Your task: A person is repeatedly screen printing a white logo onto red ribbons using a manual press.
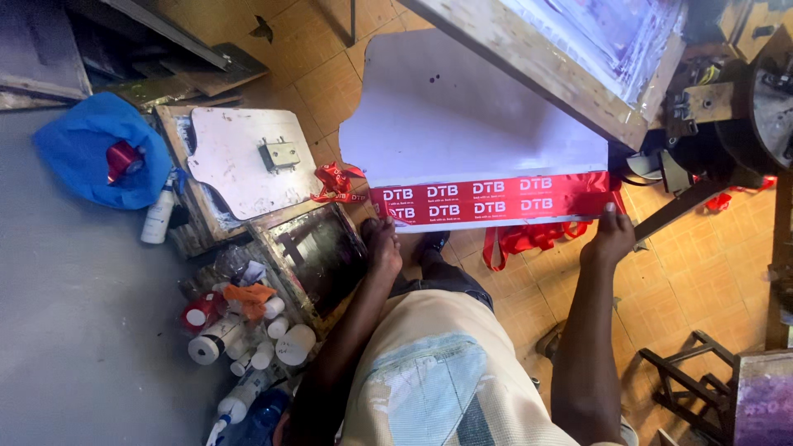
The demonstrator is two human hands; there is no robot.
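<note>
Head view, looking down past a cream shirt [438, 372] to a white platen [462, 116].

Left hand [382, 244]: at the platen's lower left corner, fingers bunched and pointing up against the left end of the red ribbon [496, 198]. Fingertips touch the ribbon's edge; whether they pinch it or only press it flat cannot be told, the hand being dark and seen from behind.

Right hand [610, 235]: at the platen's lower right corner, fingers close together, tips laid on the right end of the ribbon. Looks like a press-down more than a grip; the thumb is hidden.

Ribbon: red with white lettering, stretched flat in two rows along the platen's front edge, between the two hands. Loose red loops hang off both ends, a bunch at left near the corner [334, 182] and a longer trail below the right half [529, 239].

Screen frame [570, 58]: wooden, tilted up above the platen's upper right, mesh stained blue-violet.

Surroundings: a second white platen [239, 161] with a metal hinge plate sits to the left. A dark framed screen [318, 252] leans beside the left forearm. White bottles [248, 339] cluster on the floor at lower left, with an orange rag [250, 295] among them. Blue bag [95, 149] farther left. Floor is orange tile [702, 272].
</note>
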